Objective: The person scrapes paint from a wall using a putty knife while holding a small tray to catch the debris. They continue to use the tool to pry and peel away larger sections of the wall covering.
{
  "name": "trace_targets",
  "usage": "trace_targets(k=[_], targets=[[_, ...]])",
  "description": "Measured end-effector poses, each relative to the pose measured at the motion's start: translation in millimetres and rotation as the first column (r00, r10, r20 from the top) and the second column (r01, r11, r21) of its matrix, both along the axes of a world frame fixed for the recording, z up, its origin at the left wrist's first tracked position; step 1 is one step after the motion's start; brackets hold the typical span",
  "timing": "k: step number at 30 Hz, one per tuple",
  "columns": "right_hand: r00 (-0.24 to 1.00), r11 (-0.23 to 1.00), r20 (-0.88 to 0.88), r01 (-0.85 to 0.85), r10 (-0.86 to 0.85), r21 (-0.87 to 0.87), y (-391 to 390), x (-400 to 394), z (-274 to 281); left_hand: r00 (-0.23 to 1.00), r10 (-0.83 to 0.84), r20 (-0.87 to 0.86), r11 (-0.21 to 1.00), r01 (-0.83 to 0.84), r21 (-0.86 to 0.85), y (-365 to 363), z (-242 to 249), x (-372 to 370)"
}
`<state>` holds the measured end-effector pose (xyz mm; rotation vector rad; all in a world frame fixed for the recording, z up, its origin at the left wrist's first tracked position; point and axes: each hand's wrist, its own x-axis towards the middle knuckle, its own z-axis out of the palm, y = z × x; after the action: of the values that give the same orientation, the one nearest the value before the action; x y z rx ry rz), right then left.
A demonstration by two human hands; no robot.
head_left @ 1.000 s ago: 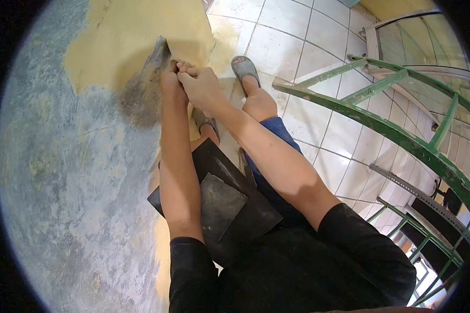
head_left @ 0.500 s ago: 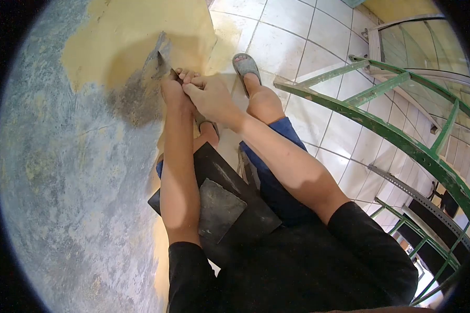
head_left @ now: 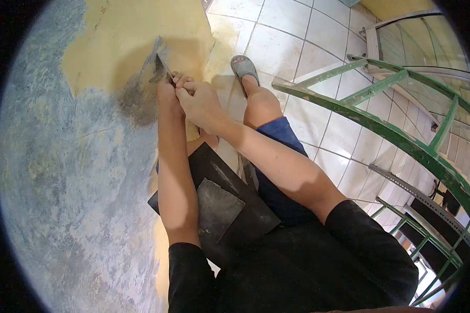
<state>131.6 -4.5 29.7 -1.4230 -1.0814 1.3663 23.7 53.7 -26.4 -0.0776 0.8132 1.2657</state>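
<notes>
Both hands are closed together on a scraper, whose flat metal blade points up and away from me against the wall. My left hand wraps the handle nearest the wall. My right hand is closed over the handle's end, beside the left; most of the handle is hidden by fingers. Around the blade tip the yellow paint gives way to a bare grey patch. A strip of loosened coating shows at the blade.
A green metal ladder slants across the right over white floor tiles. A dark board with a grey sheet on it lies by my lap. My sandalled foot rests on the tiles. Glass panels stand at upper right.
Both hands have shifted slightly left and down in view, and the scraper blade now shows its lighter face, tilted differently. The grip on the scraper is unchanged.
</notes>
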Motion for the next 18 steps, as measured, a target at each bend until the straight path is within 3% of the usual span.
trace_targets(k=[3,7,10,12,18], targets=[[1.0,0.997,-0.029,-0.003,0.001,-0.081,15,3,-8,0.999,0.0,-0.037,1.0,0.0,0.011,19,-6,6],[1.0,0.999,-0.001,0.021,-0.021,0.039,11,8,-6,0.994,0.032,-0.108,0.999,-0.032,-0.003,16,-3,12],[1.0,0.999,0.006,-0.011,0.01,0.046,7,8,-1,0.999,0.009,0.04,0.999,-0.01,0.042,8,3,8],[0.999,1.0,0.025,-0.031,0.031,0.0,11,6,-7,0.999,0.003,-0.05,1.0,-0.004,-0.004,8,6,8],[0.999,0.999,-0.003,0.041,-0.041,-0.004,16,7,-5,0.995,-0.031,-0.093,0.999,0.032,0.014,19,4,16]])
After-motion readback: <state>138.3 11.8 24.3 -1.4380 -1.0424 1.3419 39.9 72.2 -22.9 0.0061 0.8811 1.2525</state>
